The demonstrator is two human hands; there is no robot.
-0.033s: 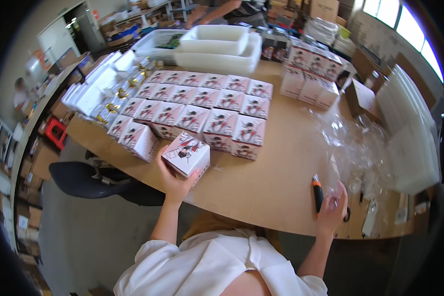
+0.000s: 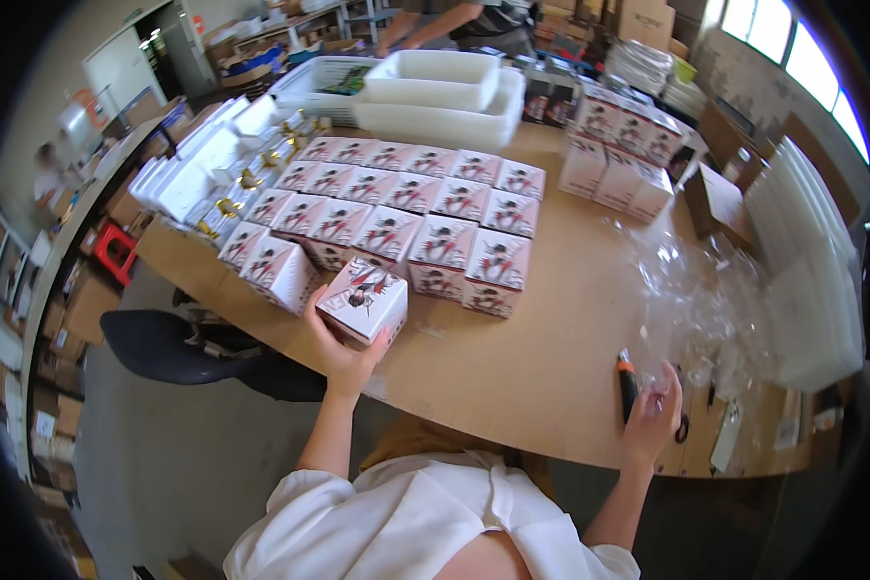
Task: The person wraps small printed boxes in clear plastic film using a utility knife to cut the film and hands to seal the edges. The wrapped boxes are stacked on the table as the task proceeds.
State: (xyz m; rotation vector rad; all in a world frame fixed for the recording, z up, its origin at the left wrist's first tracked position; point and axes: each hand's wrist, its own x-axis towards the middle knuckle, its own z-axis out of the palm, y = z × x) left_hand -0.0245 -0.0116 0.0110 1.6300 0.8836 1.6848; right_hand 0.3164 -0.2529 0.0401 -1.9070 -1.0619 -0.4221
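Note:
My left hand [image 2: 342, 354] is closed around a small white-and-pink cardboard box [image 2: 362, 300] with a printed figure on top, raised over the table's near edge. Just beyond it stand rows of matching boxes [image 2: 387, 228], packed side by side. Toward the right, my right hand [image 2: 653, 418] has its fingers curled on crumpled clear plastic film [image 2: 659, 333]. The film spreads from there across the table's right side. A utility knife [image 2: 626, 385] with an orange-and-black handle lies just left of that hand.
White foam trays [image 2: 198, 159] with gold-coloured pieces stand at the left. White plastic bins [image 2: 435, 108] sit at the back. More boxes [image 2: 614, 159] are stacked at the far right, near translucent trays [image 2: 804, 261]. A chair [image 2: 179, 350] stands left. Another person's arms [image 2: 440, 24] show beyond the table.
The view has shifted slightly, so the table and boxes sit a little further right and lower. Both hands keep their holds.

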